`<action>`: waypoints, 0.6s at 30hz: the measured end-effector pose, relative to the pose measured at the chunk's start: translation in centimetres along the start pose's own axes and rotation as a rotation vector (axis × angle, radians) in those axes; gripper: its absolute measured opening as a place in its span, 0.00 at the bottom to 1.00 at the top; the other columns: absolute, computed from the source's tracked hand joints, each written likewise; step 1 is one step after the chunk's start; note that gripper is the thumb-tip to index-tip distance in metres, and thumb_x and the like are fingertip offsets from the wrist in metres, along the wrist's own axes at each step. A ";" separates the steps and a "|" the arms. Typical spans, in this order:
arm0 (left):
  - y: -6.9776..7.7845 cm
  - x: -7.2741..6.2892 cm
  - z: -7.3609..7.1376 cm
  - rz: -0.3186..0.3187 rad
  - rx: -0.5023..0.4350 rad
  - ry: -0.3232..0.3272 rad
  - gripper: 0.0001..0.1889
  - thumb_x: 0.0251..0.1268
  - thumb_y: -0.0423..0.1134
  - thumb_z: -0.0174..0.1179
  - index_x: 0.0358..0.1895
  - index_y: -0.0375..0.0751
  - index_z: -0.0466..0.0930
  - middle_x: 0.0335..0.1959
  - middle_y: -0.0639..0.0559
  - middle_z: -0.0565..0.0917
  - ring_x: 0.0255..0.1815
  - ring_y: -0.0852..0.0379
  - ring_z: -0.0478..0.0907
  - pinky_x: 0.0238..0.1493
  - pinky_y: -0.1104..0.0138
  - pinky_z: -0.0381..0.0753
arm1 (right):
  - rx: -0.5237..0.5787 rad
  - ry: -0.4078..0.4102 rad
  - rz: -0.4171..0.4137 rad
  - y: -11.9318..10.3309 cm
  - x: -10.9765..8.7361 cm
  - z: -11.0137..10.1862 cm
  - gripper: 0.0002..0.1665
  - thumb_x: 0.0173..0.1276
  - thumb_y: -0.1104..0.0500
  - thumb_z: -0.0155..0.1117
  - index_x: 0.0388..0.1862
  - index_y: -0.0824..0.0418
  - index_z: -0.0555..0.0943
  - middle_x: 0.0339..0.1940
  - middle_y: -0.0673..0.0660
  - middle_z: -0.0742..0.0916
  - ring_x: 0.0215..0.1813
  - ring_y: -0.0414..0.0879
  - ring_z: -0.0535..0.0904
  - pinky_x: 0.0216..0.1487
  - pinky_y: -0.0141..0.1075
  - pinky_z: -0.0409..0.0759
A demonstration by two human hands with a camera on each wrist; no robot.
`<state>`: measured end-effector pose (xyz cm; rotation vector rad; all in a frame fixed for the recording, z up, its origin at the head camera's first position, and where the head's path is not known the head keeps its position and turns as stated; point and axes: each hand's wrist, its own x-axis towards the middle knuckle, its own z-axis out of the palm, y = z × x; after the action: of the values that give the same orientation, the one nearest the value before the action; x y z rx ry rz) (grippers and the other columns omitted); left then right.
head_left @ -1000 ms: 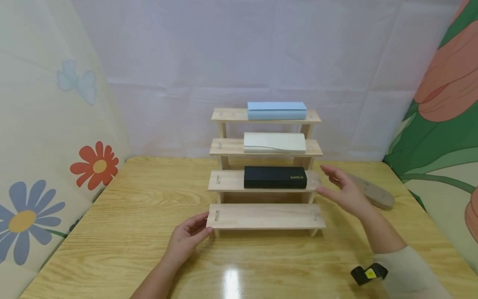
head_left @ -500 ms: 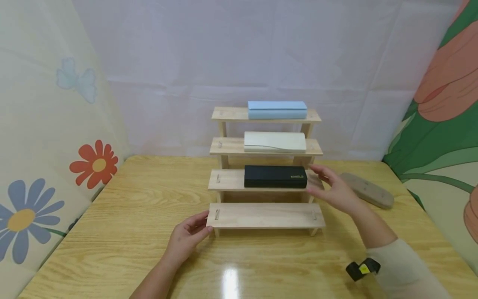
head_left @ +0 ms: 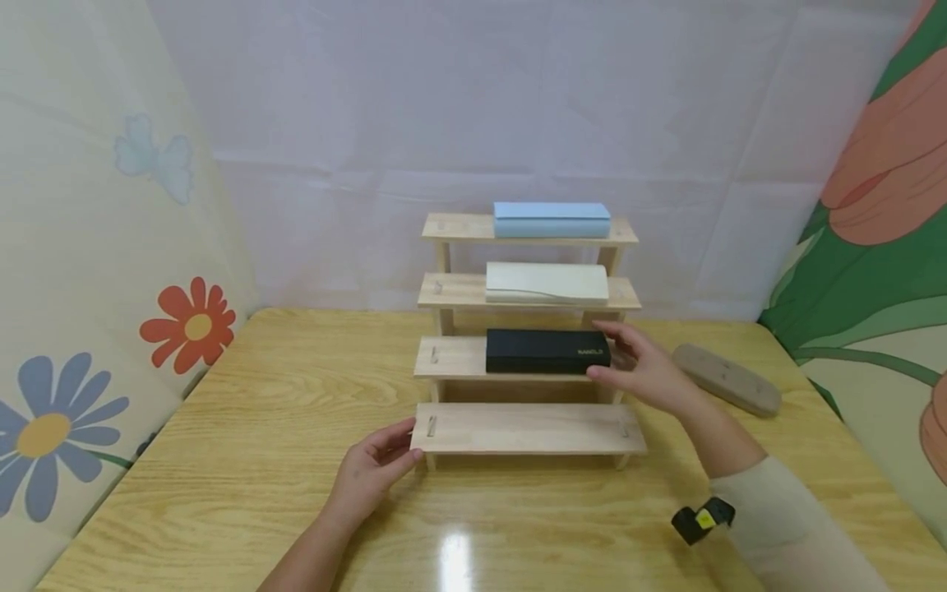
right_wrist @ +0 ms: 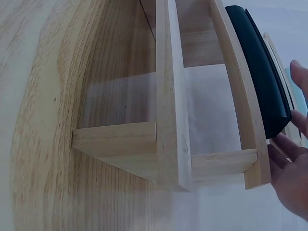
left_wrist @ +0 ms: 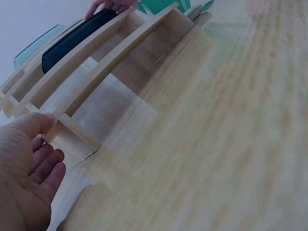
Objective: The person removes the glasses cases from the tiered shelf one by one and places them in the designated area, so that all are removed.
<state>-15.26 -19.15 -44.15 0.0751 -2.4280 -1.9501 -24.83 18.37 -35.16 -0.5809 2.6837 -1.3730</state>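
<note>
A four-step wooden display stand [head_left: 528,429] stands on the table. My left hand [head_left: 376,469] pinches the left end of its lowest step, thumb at the front corner, as the left wrist view also shows. A black glasses case [head_left: 543,349] with gold lettering lies on the second step up. My right hand [head_left: 644,372] is at that case's right end, its thumb and fingers spread; in the right wrist view its fingers [right_wrist: 286,147] are right at the case's end. A white case [head_left: 546,282] and a light blue case [head_left: 551,219] lie on the two upper steps.
A beige case [head_left: 728,380] lies on the wood-grain table [head_left: 311,370] to the right of the stand. A pale cloth [head_left: 333,107] hangs behind, with flower-printed panels at both sides. A black strap [head_left: 703,520] hangs by the right sleeve.
My right hand has moved left, from beside the stand to the right end of the black glasses case. The left hand keeps its place on the lowest step.
</note>
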 end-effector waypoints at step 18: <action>-0.1 -0.1 0.0 0.007 0.003 0.014 0.23 0.59 0.31 0.67 0.60 0.31 0.77 0.53 0.36 0.83 0.46 0.65 0.80 0.48 0.78 0.80 | -0.099 -0.024 -0.040 -0.5 1.6 0.9 0.42 0.62 0.49 0.72 0.72 0.57 0.67 0.73 0.65 0.68 0.70 0.65 0.67 0.68 0.62 0.67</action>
<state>-15.20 -19.15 -44.24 0.0804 -2.4197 -1.9359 -25.96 16.83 -35.10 -0.6595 2.7483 -1.2391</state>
